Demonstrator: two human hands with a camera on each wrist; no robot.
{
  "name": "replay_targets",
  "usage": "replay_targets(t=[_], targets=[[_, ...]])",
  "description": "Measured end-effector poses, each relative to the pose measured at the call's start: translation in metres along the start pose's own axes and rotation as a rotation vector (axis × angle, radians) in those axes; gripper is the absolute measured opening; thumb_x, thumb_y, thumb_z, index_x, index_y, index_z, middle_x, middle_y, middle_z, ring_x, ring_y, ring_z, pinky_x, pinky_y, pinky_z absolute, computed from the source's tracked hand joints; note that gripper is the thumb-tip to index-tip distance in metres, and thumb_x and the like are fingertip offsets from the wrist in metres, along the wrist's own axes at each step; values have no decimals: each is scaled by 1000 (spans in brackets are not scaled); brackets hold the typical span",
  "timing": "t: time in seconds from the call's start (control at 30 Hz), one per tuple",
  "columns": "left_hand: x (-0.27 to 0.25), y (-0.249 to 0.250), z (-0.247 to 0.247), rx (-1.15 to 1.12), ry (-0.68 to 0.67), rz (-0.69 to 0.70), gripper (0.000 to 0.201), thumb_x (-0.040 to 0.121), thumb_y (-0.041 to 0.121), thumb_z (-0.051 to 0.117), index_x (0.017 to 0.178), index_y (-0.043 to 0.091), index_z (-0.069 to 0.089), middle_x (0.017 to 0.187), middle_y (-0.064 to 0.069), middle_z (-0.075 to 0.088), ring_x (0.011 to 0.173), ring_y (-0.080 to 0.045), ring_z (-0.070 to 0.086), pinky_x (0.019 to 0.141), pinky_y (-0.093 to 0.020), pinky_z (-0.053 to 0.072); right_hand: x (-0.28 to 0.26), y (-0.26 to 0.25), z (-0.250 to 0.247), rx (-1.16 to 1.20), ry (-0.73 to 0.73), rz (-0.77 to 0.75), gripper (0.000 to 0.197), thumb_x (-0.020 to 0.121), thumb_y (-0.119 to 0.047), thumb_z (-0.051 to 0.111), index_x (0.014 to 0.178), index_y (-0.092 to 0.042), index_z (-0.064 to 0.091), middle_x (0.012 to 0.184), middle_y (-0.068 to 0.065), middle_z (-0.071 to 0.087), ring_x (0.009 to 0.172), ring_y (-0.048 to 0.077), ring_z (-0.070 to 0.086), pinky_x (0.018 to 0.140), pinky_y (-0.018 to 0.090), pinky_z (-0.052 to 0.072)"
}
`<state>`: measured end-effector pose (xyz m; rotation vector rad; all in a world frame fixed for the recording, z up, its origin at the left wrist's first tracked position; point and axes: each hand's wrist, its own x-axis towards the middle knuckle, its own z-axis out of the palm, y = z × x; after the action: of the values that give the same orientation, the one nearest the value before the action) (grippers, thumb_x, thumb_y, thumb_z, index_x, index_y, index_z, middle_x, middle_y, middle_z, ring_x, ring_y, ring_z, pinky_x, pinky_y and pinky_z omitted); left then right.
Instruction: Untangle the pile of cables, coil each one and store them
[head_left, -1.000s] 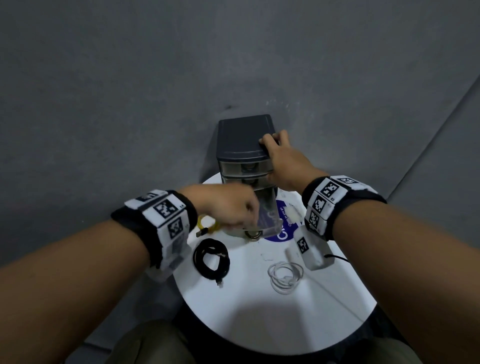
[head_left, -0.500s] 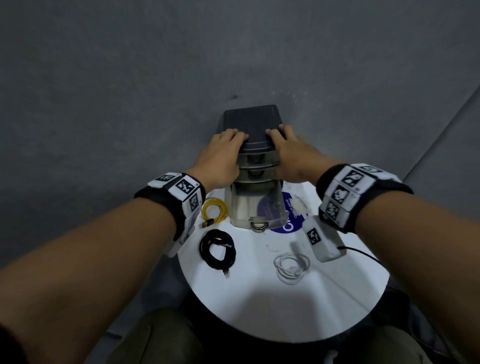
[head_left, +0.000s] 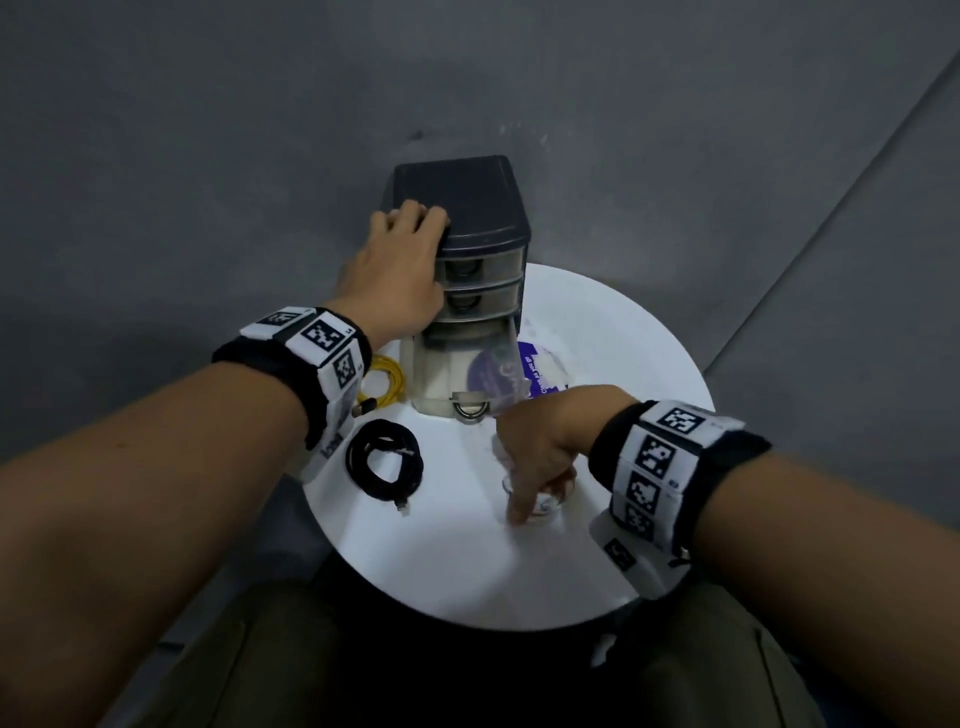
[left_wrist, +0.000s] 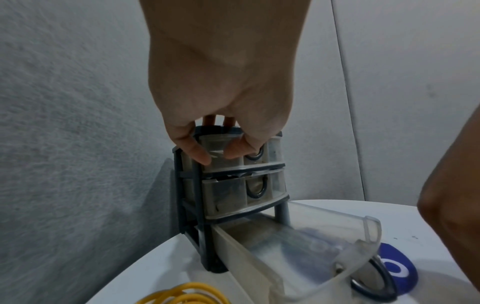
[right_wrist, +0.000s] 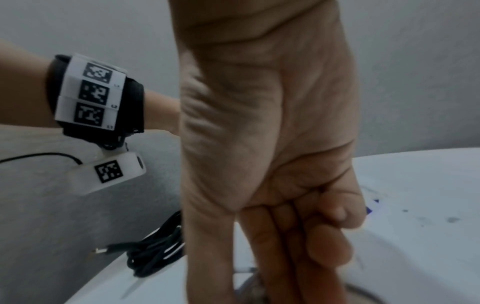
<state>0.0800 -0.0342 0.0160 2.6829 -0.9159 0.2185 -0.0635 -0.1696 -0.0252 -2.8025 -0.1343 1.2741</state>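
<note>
One round white table (head_left: 467, 571), carrying all items listed.

Right hand (head_left: 540, 447): one, nearest the viewer, fingers pointing down onto the coiled white cable (head_left: 545, 506). In the right wrist view the fingers (right_wrist: 262, 246) lie pressed together side by side with the thumb (right_wrist: 335, 211) folded against them, tips at the coil; whether they already pinch a strand cannot be told, as the hand hides the contact.

Cables, three in all, each coiled:
- White cable: one, directly under the right fingertips, mostly hidden by the hand.
- Black cable (head_left: 384, 462): one, lying flat on the table to the left of the right hand, apart from it, a plug end trailing toward the viewer.
- Yellow cable (head_left: 382, 382): one, beyond the black coil, just beside the left side of the open drawer, below the left wrist.

Drawer unit (head_left: 467, 208): one, dark frame, three translucent drawers. Upper two closed; bottom drawer (head_left: 457, 374) pulled out toward the right hand, its ring handle just beyond that hand's knuckles.

Left hand (head_left: 400, 270): one, farthest, set on the unit's top left corner, fingers curled over the lid edge and thumb against the top drawer front, gripping the unit.

One blue round sticker (head_left: 540, 364) on the table, right of the open drawer.
</note>
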Motion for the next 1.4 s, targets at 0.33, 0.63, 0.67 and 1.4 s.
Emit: replay_targets(t=[0.33, 0.63, 0.67, 1.4], targets=[[6, -3, -16, 7, -70, 10, 49, 87, 10, 54, 131, 25, 40, 130, -4, 40, 114, -35, 37, 83, -56, 50, -9, 11, -10, 206, 23, -154, 22, 75, -20, 80, 62, -13, 64, 55, -3, 59, 60, 18, 53, 62, 30, 44], [6, -1, -18, -34, -93, 5, 54, 85, 6, 55, 131, 28, 38, 130, -2, 39, 114, -34, 36, 82, -50, 49, -16, 24, -73, 274, 724, -185, 29, 84, -24, 75, 64, -19, 55, 66, 0, 59, 65, 18, 53, 62, 33, 42], [6, 0, -20, -35, -104, 6, 53, 85, 4, 55, 130, 27, 38, 131, -3, 39, 115, -35, 36, 81, -49, 47, -8, 19, -74, 162, 712, -167, 29, 84, -23, 74, 64, -20, 53, 66, -1, 57, 66, 21, 54, 62, 34, 43], [7, -3, -21, -48, -111, 14, 57, 85, 2, 54, 133, 28, 37, 134, -1, 37, 118, -33, 35, 78, -43, 44, 25, -5, -53, -229, 629, 25, 20, 88, -13, 55, 99, -4, 69, 99, 17, 70, 89, 37, 67, 67, 33, 42]])
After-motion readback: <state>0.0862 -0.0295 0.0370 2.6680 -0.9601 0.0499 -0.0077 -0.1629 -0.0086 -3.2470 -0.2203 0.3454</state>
